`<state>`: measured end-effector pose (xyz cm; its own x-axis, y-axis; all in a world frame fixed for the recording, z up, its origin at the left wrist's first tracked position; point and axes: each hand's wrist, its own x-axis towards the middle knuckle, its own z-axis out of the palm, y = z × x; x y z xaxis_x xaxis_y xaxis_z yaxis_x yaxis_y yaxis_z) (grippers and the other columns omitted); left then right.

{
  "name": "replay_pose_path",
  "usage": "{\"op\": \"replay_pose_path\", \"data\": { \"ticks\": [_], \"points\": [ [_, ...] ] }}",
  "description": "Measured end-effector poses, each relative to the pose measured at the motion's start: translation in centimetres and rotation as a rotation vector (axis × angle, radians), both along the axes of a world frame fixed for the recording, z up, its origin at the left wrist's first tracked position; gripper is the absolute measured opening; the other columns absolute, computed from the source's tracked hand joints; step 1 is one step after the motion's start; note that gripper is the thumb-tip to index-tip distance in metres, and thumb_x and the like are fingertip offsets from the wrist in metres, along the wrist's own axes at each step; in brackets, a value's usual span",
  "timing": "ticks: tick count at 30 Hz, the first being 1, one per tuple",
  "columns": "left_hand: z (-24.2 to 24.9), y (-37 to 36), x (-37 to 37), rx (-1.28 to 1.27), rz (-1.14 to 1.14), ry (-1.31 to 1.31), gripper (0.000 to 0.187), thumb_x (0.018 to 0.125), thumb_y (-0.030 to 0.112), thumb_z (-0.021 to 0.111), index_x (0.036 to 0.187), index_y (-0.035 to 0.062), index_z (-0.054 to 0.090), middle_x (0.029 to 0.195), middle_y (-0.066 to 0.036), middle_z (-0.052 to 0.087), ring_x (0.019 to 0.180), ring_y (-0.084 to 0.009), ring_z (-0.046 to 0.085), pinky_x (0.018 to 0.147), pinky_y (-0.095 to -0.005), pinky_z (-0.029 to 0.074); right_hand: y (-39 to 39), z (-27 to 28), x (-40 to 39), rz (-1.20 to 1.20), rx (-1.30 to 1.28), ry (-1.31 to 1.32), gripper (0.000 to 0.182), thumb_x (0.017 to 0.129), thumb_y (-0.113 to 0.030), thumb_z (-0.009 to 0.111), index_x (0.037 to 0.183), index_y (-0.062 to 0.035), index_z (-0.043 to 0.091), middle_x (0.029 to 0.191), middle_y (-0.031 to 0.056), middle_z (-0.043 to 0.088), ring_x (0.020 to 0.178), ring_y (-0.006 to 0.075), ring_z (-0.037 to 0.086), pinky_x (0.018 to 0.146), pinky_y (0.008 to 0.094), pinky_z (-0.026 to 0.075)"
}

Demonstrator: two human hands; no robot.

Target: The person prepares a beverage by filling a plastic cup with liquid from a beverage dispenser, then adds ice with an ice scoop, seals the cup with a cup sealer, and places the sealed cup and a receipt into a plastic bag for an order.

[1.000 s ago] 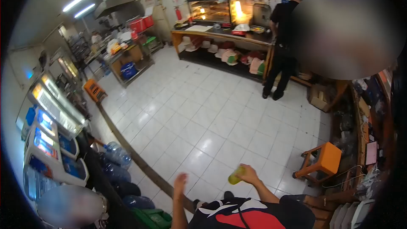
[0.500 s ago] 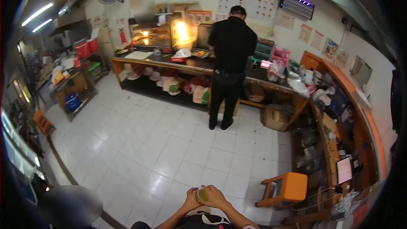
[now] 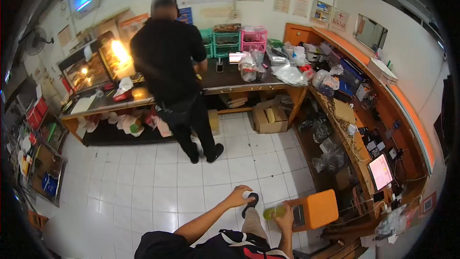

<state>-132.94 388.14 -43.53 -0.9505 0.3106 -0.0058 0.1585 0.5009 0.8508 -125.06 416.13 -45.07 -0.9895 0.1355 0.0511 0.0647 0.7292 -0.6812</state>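
My right hand (image 3: pixel 285 219) is wrapped round a small clear jar (image 3: pixel 274 212) with yellow-green contents, held tilted on its side just left of the orange stool. To the left and a little farther forward, my left hand (image 3: pixel 236 196) pinches a small white lid (image 3: pixel 247 194) with its fingertips. The two hands are well apart, above the tiled floor. Beneath them show my leg in light trousers and a dark sandal (image 3: pixel 252 200).
An orange stool (image 3: pixel 322 209) stands close to my right hand. Ahead, a person in black (image 3: pixel 167 62) works at the long counter (image 3: pixel 230 79). On the right, a wooden counter carries plastic bags and a lit screen (image 3: pixel 380 172). A cardboard box (image 3: pixel 270 119) sits on the floor.
My hands, earlier together on the jar, have parted: the right moved right with the jar, the left holds the white lid. My view has turned right and come nearer the counter.
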Motion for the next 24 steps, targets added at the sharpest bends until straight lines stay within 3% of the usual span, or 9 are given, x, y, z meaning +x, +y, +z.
{"op": "replay_pose_path", "data": {
  "ticks": [3,5,8,10,15,17,19,23,24],
  "points": [
    [-9.3,-3.0,-10.6,0.027,0.187,-0.227,0.046,0.083,0.042,0.069,0.108,0.0036,0.065,0.113,-0.017,0.064,0.107,-0.0284,0.059,0.091,-0.0362,0.048,3.8,-3.2,-7.9,-0.031,0.183,-0.136,0.076,0.058,-0.03,0.082,0.124,-0.0051,0.053,0.114,0.0231,0.057,0.104,0.0398,0.057,0.088,0.0461,0.048],
    [-13.8,-6.2,-15.0,-0.135,0.328,-0.372,0.046,0.084,0.042,0.067,0.104,0.0014,0.068,0.108,-0.018,0.066,0.104,-0.0289,0.061,0.09,-0.0364,0.048,6.1,-3.4,-14.3,0.007,0.212,-0.185,0.075,0.057,-0.032,0.082,0.122,-0.0053,0.054,0.112,0.0241,0.056,0.103,0.0408,0.057,0.087,0.0465,0.048],
    [-12.5,-8.1,-18.3,-0.168,0.535,-0.492,0.049,0.083,0.045,0.065,0.102,0.0006,0.068,0.101,-0.018,0.069,0.099,-0.0294,0.065,0.088,-0.0379,0.049,6.6,-1.4,-25.2,0.026,0.182,-0.114,0.077,0.056,-0.035,0.084,0.12,-0.0039,0.054,0.107,0.0258,0.056,0.099,0.0424,0.057,0.086,0.0474,0.049],
    [-11.1,-8.3,-21.3,-0.146,0.525,-0.512,0.048,0.083,0.045,0.065,0.101,0.0009,0.069,0.101,-0.018,0.069,0.099,-0.0298,0.065,0.088,-0.0377,0.049,5.9,3.1,-33.0,0.075,0.102,-0.153,0.077,0.062,-0.03,0.081,0.128,-0.0049,0.048,0.117,0.0226,0.052,0.108,0.0398,0.052,0.093,0.0465,0.045],
    [-11.9,-5.2,-29.8,-0.088,0.422,-0.39,0.039,0.087,0.04,0.063,0.1,0.0041,0.069,0.1,-0.017,0.069,0.096,-0.0303,0.065,0.085,-0.0367,0.05,5.1,8.1,-48.2,0.091,-0.002,0.097,0.075,0.063,-0.02,0.078,0.128,-0.0044,0.045,0.114,0.0232,0.052,0.105,0.0446,0.052,0.09,0.0473,0.046],
    [-13.7,-2.1,-33.5,-0.011,0.311,-0.39,0.034,0.087,0.037,0.063,0.1,0.0054,0.068,0.097,-0.015,0.07,0.093,-0.0289,0.066,0.083,-0.0367,0.051,5.7,9.2,-49.7,0.049,-0.077,0.171,0.075,0.063,-0.02,0.078,0.128,-0.0042,0.044,0.114,0.0237,0.051,0.104,0.045,0.052,0.089,0.0472,0.046],
    [-11.6,2.1,-37.0,-0.031,0.151,-0.481,0.033,0.089,0.032,0.066,0.104,0.0018,0.065,0.096,-0.011,0.069,0.092,-0.019,0.065,0.08,-0.0318,0.051,7.6,7.5,-50.0,-0.043,-0.067,0.145,0.076,0.063,-0.019,0.077,0.129,-0.003,0.043,0.116,0.0247,0.049,0.107,0.0443,0.051,0.091,0.047,0.045],
    [-13.3,8.1,-39.4,-0.102,-0.024,-0.607,0.033,0.083,0.033,0.067,0.092,0.0012,0.068,0.088,-0.015,0.07,0.083,-0.0239,0.067,0.07,-0.0346,0.052,11.2,0.3,-45.4,-0.237,0.012,-0.009,0.079,0.062,-0.02,0.078,0.131,-0.0022,0.043,0.121,0.0285,0.047,0.113,0.0462,0.047,0.097,0.0476,0.042],
    [-13.1,8.9,-39.4,-0.123,-0.074,-0.619,0.034,0.083,0.034,0.066,0.092,0.0011,0.068,0.087,-0.015,0.069,0.081,-0.0236,0.066,0.069,-0.035,0.051,13.0,-4.3,-43.8,-0.254,0.172,-0.015,0.089,0.061,-0.03,0.082,0.133,0.001,0.039,0.121,0.0252,0.048,0.111,0.0445,0.049,0.096,0.048,0.043]
  ]
}}
